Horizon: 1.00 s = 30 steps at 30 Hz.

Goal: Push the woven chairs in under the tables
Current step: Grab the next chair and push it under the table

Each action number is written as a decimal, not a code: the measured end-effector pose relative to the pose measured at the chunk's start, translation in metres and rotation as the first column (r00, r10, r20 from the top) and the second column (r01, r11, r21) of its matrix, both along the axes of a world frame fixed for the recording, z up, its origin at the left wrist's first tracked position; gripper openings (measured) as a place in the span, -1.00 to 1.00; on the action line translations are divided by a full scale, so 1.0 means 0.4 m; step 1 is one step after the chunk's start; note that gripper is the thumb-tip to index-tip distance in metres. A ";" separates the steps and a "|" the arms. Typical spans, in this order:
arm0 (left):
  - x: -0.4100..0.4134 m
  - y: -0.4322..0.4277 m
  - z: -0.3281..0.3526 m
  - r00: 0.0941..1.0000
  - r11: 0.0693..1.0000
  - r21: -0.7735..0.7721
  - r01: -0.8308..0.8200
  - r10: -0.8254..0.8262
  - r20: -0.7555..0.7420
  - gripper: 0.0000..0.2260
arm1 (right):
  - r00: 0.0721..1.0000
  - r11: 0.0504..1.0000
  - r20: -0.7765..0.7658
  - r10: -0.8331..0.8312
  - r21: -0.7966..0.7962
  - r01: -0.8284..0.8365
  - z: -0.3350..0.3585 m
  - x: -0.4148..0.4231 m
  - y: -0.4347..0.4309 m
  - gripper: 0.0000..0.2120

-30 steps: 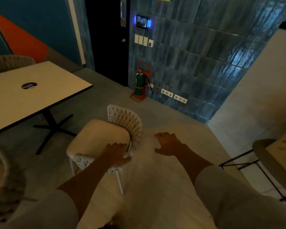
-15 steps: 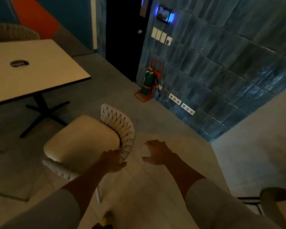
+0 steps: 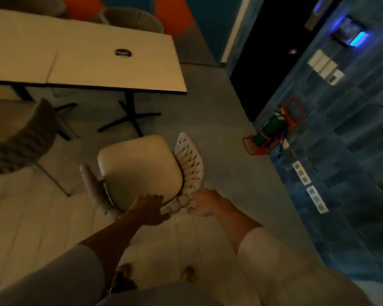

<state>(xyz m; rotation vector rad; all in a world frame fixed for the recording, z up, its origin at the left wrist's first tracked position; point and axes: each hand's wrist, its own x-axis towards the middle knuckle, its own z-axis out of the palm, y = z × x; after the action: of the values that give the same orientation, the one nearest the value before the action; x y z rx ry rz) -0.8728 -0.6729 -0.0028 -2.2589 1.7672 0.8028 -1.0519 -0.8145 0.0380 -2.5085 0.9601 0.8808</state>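
Both hands are on the curved woven back of the pale chair [image 3: 142, 171], which makes sense: that rim is the only part within reach from behind, and a hand on each side of the curve keeps the chair from swinging as it slides. The left hand [image 3: 149, 209] lies over the rim near the rear edge of the seat cushion, fingers fairly flat and close together, more pressing than clutching. The right hand [image 3: 205, 203] is against the outer side of the woven back; its fingers look curled round the weave, though blur keeps me from being sure how tightly. The chair stands on the floor out in front of the near long edge of the table [image 3: 111, 69], towards its right-hand corner, seat facing the black pedestal base [image 3: 131, 118] and well short of tucking under. I'd judge the push is only beginning, and the seat needs lining up so that the legs miss the pedestal feet. A second, darker woven chair [image 3: 24, 140] sits to the left, also out from the table's near edge, likely next.
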 end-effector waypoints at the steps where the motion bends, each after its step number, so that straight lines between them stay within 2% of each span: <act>1: -0.023 0.000 -0.005 0.998 0.998 -0.009 -0.061 0.061 -0.024 -0.25 | 0.998 0.998 -0.011 0.067 0.001 -0.067 -0.004 0.001 -0.027 -0.44; 6: -0.086 0.009 -0.042 0.954 0.956 0.025 -0.293 0.294 -0.064 -0.18 | 0.964 0.965 -0.041 0.262 -0.011 -0.263 -0.064 -0.011 -0.143 -0.40; 9: -0.099 0.015 -0.085 0.934 0.937 -0.007 -0.348 0.346 -0.084 -0.20 | 0.906 0.907 -0.055 0.419 -0.030 -0.421 -0.107 -0.016 -0.193 -0.44; 13: -0.087 0.008 -0.209 0.910 0.912 -0.026 -0.410 0.406 -0.088 -0.19 | 0.864 0.863 -0.031 0.502 -0.051 -0.503 -0.230 0.015 -0.258 -0.49; 14: -0.075 0.005 -0.252 0.906 0.908 -0.020 -0.419 0.417 -0.070 -0.16 | 0.860 0.859 -0.006 0.510 -0.063 -0.509 -0.274 0.029 -0.270 -0.45; 18: -0.034 -0.026 -0.386 0.911 0.909 -0.075 -0.410 0.412 0.025 -0.03 | 0.871 0.871 0.078 0.485 -0.137 -0.472 -0.442 0.061 -0.296 -0.09; 20: -0.019 -0.049 -0.426 0.915 0.915 -0.081 -0.395 0.400 0.056 0.03 | 0.872 0.869 0.079 0.484 -0.160 -0.468 -0.506 0.067 -0.305 0.00; 21: -0.014 -0.056 -0.436 0.918 0.916 -0.071 -0.394 0.396 0.021 -0.03 | 0.866 0.863 0.089 0.492 -0.183 -0.471 -0.531 0.068 -0.308 0.00; 24: -0.025 -0.060 -0.456 0.979 0.980 -0.041 -0.196 0.198 0.039 -0.47 | 0.835 0.829 0.153 0.528 -0.305 -0.469 -0.587 0.055 -0.312 -0.08; 25: -0.028 -0.055 -0.458 0.979 0.983 -0.031 -0.183 0.185 0.082 -0.46 | 0.826 0.823 0.186 0.533 -0.341 -0.454 -0.603 0.051 -0.312 -0.11; 28: -0.025 -0.049 -0.484 0.913 0.924 -0.091 -0.372 0.382 0.142 -0.05 | 0.808 0.831 0.295 0.510 -0.414 -0.373 -0.637 0.046 -0.308 -0.22; 30: -0.022 -0.049 -0.492 0.907 0.919 -0.123 -0.375 0.391 0.155 0.00 | 0.807 0.837 0.331 0.490 -0.436 -0.330 -0.644 0.053 -0.296 -0.24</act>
<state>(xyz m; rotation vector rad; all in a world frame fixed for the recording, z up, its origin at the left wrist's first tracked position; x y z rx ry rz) -0.8815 -0.6924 -0.1997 -2.6907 1.3240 0.5632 -1.0308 -0.9328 -0.2196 -3.1166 0.4477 0.2129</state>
